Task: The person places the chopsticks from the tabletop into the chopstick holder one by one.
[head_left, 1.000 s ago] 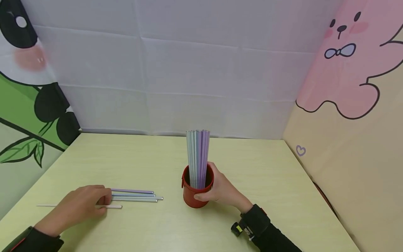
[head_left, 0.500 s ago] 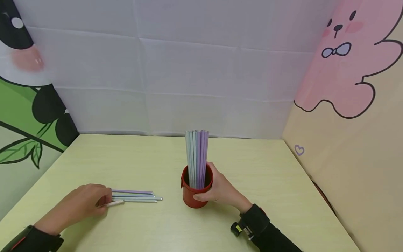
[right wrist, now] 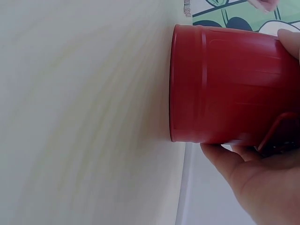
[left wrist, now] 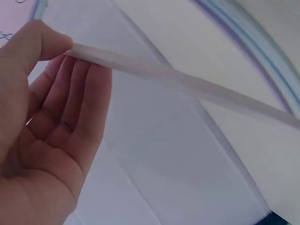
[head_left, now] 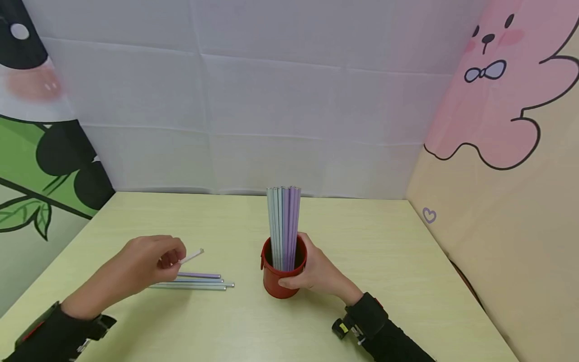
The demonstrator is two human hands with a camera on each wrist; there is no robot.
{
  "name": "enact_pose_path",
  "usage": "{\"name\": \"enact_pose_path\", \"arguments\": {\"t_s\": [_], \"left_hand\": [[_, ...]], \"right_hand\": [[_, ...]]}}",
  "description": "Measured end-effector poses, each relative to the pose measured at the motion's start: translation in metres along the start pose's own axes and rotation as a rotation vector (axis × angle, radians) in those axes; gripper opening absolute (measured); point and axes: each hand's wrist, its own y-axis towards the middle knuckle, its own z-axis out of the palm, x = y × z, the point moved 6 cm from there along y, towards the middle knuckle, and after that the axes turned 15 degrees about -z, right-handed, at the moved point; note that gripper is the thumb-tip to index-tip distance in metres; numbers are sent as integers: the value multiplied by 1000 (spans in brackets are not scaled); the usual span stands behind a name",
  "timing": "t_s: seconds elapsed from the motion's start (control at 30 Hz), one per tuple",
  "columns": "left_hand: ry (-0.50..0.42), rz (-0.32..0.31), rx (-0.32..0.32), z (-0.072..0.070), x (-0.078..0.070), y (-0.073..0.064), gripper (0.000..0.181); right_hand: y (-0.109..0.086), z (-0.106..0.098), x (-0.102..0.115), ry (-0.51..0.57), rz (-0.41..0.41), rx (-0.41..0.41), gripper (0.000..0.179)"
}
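My left hand pinches a thin white straw between thumb and fingertips, raised above the table. In the left wrist view, the white straw runs from the fingertips off to the right edge. Below and beyond this hand lie several loose purple, blue and pale green straws, side by side. My right hand grips a small red bucket from its right side. A bundle of pale green, blue and purple straws stands upright in it. In the right wrist view, fingers wrap the red bucket.
A pale wood-look table carries everything. At its far edge hangs a white cloth backdrop. Printed panels stand on both sides, with a pink bear on the right and a green and black drawing on the left.
My left hand has lifted the white straw off the table and moved up and right, over the loose straws. The straw's tip now points up and right. The right hand and bucket stay put.
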Motion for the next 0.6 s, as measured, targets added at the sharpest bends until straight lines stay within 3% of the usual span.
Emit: {"name": "enact_pose_path", "arguments": {"t_s": [0.27, 0.6], "left_hand": [[-178, 2, -82, -16, -42, 30, 26], [-404, 33, -272, -48, -92, 67, 22]], "right_hand": [[5, 2, 26, -3, -12, 9, 89], [3, 5, -9, -15, 4, 1, 93]]}}
